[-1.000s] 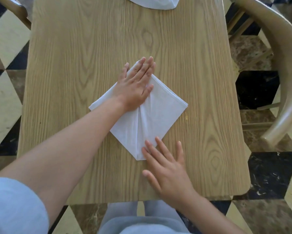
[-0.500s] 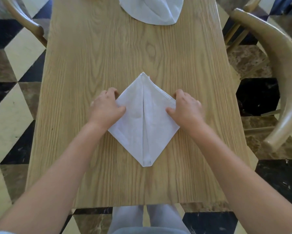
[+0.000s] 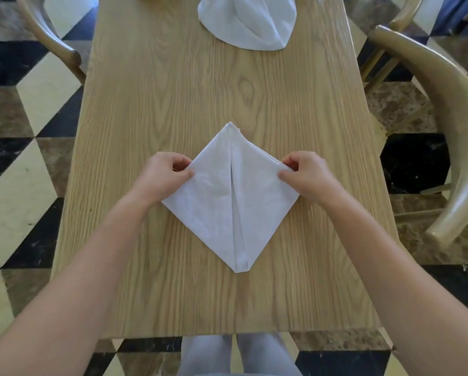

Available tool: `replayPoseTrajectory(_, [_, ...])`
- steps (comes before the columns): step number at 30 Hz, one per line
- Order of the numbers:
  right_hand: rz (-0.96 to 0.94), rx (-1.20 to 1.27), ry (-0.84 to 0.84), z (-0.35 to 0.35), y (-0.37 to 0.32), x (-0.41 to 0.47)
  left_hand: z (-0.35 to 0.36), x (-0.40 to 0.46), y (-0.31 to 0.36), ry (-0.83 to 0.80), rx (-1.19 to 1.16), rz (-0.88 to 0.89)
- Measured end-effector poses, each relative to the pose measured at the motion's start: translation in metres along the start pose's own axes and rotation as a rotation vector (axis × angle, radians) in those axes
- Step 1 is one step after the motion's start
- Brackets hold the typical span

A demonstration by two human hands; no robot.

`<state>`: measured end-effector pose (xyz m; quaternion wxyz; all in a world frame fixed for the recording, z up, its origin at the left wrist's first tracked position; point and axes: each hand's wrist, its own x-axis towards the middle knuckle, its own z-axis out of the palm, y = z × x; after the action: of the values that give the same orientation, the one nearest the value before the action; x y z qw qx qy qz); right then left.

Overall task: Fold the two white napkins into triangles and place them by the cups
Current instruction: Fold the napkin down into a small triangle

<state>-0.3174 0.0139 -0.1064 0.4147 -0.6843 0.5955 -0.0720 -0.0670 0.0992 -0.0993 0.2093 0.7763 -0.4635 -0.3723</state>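
Hands pinch a napkin (image 3: 227, 202) on the desk (image 3: 173, 104): left hand (image 3: 163, 176) grips its left corner, right hand (image 3: 307, 175) its right corner, the kite-shaped fold lying flat between them. Beyond both hands, a second napkin (image 3: 247, 20) lies at the desk's far end.

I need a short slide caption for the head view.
Both hands, left and right, pinch side corners of a kite-folded white napkin.

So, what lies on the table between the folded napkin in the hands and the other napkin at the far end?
Nothing: in the head view only bare table separates the folded napkin from the other napkin.
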Motion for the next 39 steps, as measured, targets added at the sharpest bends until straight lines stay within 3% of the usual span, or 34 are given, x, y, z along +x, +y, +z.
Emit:
replayPoseTrajectory(4, [-0.117,0.097,0.143,-0.015,-0.015,0.007,-0.013,0.004,0.022,0.170,-0.085,0.146])
replayPoseTrajectory(10, [-0.505,0.230,0.525,-0.067,-0.054,-0.002,-0.057,-0.007,0.077,0.582,-0.040,0.636])
replayPoseTrajectory(12, [-0.651,0.147,0.651,-0.078,-0.056,-0.010,-0.060,-0.015,0.082,0.681,0.041,0.787])
replayPoseTrajectory(14, [-0.763,-0.010,0.733,-0.079,-0.046,-0.021,-0.051,-0.022,0.069,0.670,0.092,0.871])
replayPoseTrajectory(16, [-0.818,-0.186,0.695,-0.068,-0.022,-0.033,-0.031,-0.033,0.041,0.550,0.171,0.858])
replayPoseTrajectory(19, [-0.769,-0.461,0.375,-0.038,0.030,-0.056,0.006,-0.060,-0.010,0.242,0.389,0.849])
replayPoseTrajectory(21, [-0.682,-0.461,0.224,-0.023,0.055,-0.070,0.022,-0.073,-0.032,0.136,0.464,0.851])
replayPoseTrajectory(24, [-0.593,-0.384,0.312,-0.002,0.056,-0.071,0.040,-0.069,-0.025,0.216,0.383,0.826])
replayPoseTrajectory(27, [-0.468,-0.379,0.389,0.030,0.022,-0.054,0.065,-0.050,0.014,0.279,0.386,0.679])
replayPoseTrajectory(30, [-0.337,-0.435,0.264,0.060,-0.003,-0.033,0.094,-0.027,0.037,0.213,0.555,0.470])
replayPoseTrajectory(34, [-0.242,-0.584,0.189,0.072,0.013,-0.014,0.108,-0.009,0.014,0.160,0.644,0.278])
replayPoseTrajectory(39, [0.090,-0.546,0.303,0.056,0.035,-0.018,0.089,-0.017,-0.012,0.303,0.566,0.137])
